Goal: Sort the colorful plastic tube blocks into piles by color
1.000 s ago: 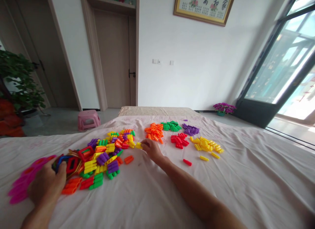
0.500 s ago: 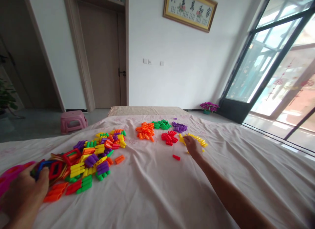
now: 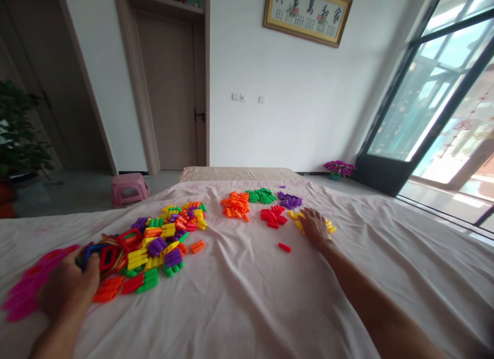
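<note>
Head camera looks over a bed spread with a pale pink sheet, where plastic building pieces lie sorted by colour. The right hand lies palm down on the yellow pile, arm stretched out from the lower right. Its grip is loose, with the fingers pointing away from the person, and whether any piece is pinched beneath it cannot be told. Just left of that pile sits the red pile, and a single red piece lies alone on the sheet nearer the person. Farther back are the orange pile, the green pile and the purple pile, each near the next but apart. The left hand rests at the lower left on a stack of flat frame pieces, thumb against a blue one, with pink flat pieces fanned out beside it. Its grip is curled, but whether it clasps the stack or only leans on it cannot be told. Right of that stack spreads the mixed heap of unsorted tube pieces, with one orange piece lying just off its edge. Beyond the bed stand a pink stool, a closed door, a framed calligraphy on the white wall, and potted flowers by the glass doors.
</note>
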A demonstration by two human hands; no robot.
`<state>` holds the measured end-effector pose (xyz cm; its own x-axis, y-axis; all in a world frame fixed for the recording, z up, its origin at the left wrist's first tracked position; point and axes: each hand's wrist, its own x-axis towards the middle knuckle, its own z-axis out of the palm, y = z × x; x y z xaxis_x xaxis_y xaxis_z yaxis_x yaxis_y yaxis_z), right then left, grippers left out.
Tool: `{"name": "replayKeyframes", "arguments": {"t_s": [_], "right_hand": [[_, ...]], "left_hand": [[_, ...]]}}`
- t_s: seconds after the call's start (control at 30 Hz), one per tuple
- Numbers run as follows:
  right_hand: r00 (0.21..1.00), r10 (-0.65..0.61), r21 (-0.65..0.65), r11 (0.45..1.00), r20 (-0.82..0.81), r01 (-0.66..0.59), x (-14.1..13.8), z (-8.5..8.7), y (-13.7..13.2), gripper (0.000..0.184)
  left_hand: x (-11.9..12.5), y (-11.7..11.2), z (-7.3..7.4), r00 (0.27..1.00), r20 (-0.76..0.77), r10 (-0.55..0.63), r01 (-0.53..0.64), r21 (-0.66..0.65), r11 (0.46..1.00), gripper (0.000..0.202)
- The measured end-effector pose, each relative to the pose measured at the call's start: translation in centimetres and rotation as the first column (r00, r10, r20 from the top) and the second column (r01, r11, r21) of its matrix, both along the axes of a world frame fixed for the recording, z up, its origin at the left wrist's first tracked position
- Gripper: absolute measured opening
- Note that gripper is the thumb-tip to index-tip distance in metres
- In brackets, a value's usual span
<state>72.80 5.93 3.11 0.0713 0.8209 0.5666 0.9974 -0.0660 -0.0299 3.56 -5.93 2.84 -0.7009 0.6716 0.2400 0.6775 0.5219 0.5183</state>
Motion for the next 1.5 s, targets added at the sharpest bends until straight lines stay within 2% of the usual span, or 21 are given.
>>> {"name": "replayKeyframes", "arguments": {"t_s": [0.1,0.13,0.2,0.27,0.3,0.37,0.4,0.47,0.53,0.63,0.73,0.87,0.93,1.07,1.17,1.23,1.3,1.37,1.43,1.5], "right_hand": [[0.994,0.008,0.099,0.995,-0.113,0.003,-2.7,1.8,1.1,0.036],[0.987,0.052,0.111,0.993,-0.153,-0.035,-4.4,2.5,1.2,0.036],[0.943,0.238,0.082,0.971,-0.231,-0.225,-9.1,3.6,1.0,0.036],[0.846,0.425,0.034,0.898,-0.32,-0.439,-14.8,4.4,0.0,0.034],[0.785,0.504,0.009,0.843,-0.359,-0.537,-17.7,4.6,-0.7,0.032],[0.644,0.657,-0.04,0.687,-0.392,-0.725,-23.2,4.6,-2.3,0.027],[0.579,0.715,-0.059,0.608,-0.392,-0.791,-25.7,4.4,-3.0,0.025],[0.517,0.775,-0.103,0.518,-0.363,-0.849,-29.7,3.8,-4.2,0.027],[0.493,0.814,-0.151,0.469,-0.307,-0.87,-32.5,3.0,-4.9,0.031],[0.469,0.851,-0.186,0.434,-0.237,-0.881,-34.7,1.6,-4.9,0.023],[0.471,0.858,-0.182,0.439,-0.206,-0.88,-35.0,0.6,-4.6,0.019],[0.521,0.822,-0.181,0.49,-0.231,-0.853,-34.1,0.5,-4.6,0.03],[0.578,0.765,-0.169,0.553,-0.286,-0.816,-33.4,0.6,-4.5,0.035],[0.671,0.597,-0.088,0.714,-0.44,-0.694,-31.7,0.8,-3.0,0.037],[0.684,0.502,0.038,0.82,-0.53,-0.571,-30.2,0.6,-0.9,0.036],[0.656,0.476,0.147,0.858,-0.585,-0.492,-29.4,0.3,0.4,0.041],[0.608,0.488,0.234,0.861,-0.627,-0.451,-29.0,0.1,1.2,0.046],[0.577,0.518,0.253,0.841,-0.632,-0.478,-29.0,-0.1,1.2,0.044],[0.574,0.561,0.208,0.799,-0.596,-0.564,-29.7,0.0,0.5,0.04],[0.575,0.619,0.136,0.735,-0.536,-0.665,-30.6,0.3,-0.5,0.038]], "left_hand": [[0.8,-0.2,0.9,0.998,-0.027,0.055,-0.056,-0.029,0.998,0.076],[1.0,-0.3,1.0,0.998,-0.031,0.055,-0.056,-0.029,0.998,0.075],[1.1,-0.4,1.0,0.998,-0.032,0.046,-0.046,-0.027,0.999,0.074],[1.1,-0.5,1.0,0.999,-0.036,0.038,-0.039,-0.025,0.999,0.075],[1.1,-0.5,1.0,0.999,-0.04,0.035,-0.036,-0.026,0.999,0.075],[1.0,-0.5,1.0,0.998,-0.047,0.035,-0.037,-0.027,0.999,0.076],[1.0,-0.5,1.0,0.998,-0.05,0.036,-0.038,-0.026,0.999,0.076],[0.8,-0.4,0.9,0.998,-0.055,0.033,-0.034,-0.021,0.999,0.075],[0.7,-0.3,0.7,0.998,-0.057,0.033,-0.034,-0.012,0.999,0.074],[0.4,-0.1,0.3,0.999,-0.042,0.031,-0.032,-0.004,0.999,0.074],[0.3,0.1,0.2,0.999,-0.04,0.033,-0.032,0.008,0.999,0.073],[0.3,0.1,0.3,0.998,-0.051,0.04,-0.041,-0.018,0.999,0.075],[0.3,0.0,0.4,0.997,-0.06,0.039,-0.04,-0.025,0.999,0.076],[0.6,-0.2,0.5,0.997,-0.065,0.034,-0.035,-0.023,0.999,0.075],[0.8,-0.3,0.8,0.998,-0.051,0.036,-0.037,-0.017,0.999,0.075],[1.0,-0.3,1.0,0.998,-0.046,0.037,-0.038,-0.017,0.999,0.075],[1.2,-0.4,1.2,0.998,-0.044,0.039,-0.039,-0.016,0.999,0.074],[1.3,-0.4,1.4,0.998,-0.036,0.043,-0.043,-0.016,0.999,0.072],[1.3,-0.4,1.4,0.999,-0.027,0.037,-0.037,-0.009,0.999,0.072],[1.3,-0.4,1.4,0.999,-0.024,0.03,-0.03,0.001,1.0,0.072]]}}
